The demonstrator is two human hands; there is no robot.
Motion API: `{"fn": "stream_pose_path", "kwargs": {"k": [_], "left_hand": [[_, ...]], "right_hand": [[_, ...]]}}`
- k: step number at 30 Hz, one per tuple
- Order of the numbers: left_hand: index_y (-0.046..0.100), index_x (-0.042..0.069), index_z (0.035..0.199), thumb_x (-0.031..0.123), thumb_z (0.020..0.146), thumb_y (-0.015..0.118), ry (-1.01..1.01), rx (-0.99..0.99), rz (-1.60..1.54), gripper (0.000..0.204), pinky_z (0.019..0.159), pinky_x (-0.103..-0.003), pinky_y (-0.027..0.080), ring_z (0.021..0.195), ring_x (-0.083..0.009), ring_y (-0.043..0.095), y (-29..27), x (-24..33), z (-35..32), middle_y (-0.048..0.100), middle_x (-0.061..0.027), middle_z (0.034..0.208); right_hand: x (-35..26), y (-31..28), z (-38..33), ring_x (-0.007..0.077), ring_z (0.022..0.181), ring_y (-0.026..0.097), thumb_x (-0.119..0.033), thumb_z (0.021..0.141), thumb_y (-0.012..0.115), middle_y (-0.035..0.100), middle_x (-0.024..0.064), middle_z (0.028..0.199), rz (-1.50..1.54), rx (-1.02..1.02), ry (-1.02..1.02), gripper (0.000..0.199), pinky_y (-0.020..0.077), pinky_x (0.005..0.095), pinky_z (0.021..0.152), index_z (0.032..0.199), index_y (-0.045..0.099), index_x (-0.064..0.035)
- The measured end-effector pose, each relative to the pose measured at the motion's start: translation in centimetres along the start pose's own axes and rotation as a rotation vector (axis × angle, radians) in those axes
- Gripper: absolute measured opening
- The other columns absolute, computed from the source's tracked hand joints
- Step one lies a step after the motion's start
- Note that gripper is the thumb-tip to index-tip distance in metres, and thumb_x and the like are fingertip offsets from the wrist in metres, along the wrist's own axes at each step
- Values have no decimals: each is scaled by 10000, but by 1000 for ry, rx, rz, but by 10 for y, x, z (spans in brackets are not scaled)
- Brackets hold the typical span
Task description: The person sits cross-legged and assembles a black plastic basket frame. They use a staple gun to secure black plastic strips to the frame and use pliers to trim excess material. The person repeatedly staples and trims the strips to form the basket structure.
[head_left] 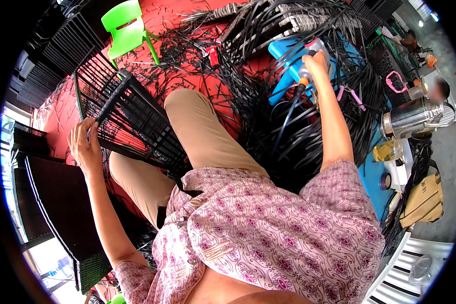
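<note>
Here, the left hand [85,142] pinches a black frame's edge [129,99] by the knees [185,106].
The right hand [316,63] wraps around a grey tool [303,81]; patches of red floor [167,15] show past the frame.

Under us we've a red flr [158,12], much of it strewn w/ loose blk strips [240,96], piled thickest twd ctr & R. Standing on it, upper L, we see a grn plastic chair [125,39]; a red pkt [212,55] lies amid strips. Strips also drape over our blue plastic stool [285,53]. Far R, a blue surface [372,180] bears a glass jar [388,151] w/ ylw liquid; just beside, a metal jug [413,120], base unclear.
</note>
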State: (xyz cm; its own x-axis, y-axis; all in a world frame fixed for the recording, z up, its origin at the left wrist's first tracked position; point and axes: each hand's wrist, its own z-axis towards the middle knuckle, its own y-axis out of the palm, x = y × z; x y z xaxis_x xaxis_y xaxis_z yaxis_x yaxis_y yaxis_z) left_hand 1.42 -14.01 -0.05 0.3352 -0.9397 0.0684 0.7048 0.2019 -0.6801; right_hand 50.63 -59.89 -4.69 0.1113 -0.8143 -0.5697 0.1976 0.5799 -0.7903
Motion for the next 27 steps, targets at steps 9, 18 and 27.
{"fn": "stream_pose_path", "kwargs": {"k": [9,18,27], "left_hand": [[668,21,1061,100,967,661,57,184,109,123,950,-412,478,1063,-287,663,-5,28,-16,712,-110,1098],[683,47,995,8,822,749,-98,18,-233,189,905,-408,508,994,-305,669,19,100,-83,712,-118,1051],[691,67,956,84,838,742,-251,-67,-452,131,845,-396,488,923,-283,648,13,119,-113,685,-87,947]], "right_hand": [[55,-25,16,432,1061,695,-301,904,643,700,276,1138,-371,228,39,409,551,527,917,1146,618,28],[125,-62,-15,431,1152,656,-323,876,612,689,282,1189,-602,14,136,425,530,525,956,1143,637,7],[104,-126,-44,419,1073,674,-413,1006,506,679,225,1251,-369,637,-151,530,523,511,904,1355,594,-25]]}}
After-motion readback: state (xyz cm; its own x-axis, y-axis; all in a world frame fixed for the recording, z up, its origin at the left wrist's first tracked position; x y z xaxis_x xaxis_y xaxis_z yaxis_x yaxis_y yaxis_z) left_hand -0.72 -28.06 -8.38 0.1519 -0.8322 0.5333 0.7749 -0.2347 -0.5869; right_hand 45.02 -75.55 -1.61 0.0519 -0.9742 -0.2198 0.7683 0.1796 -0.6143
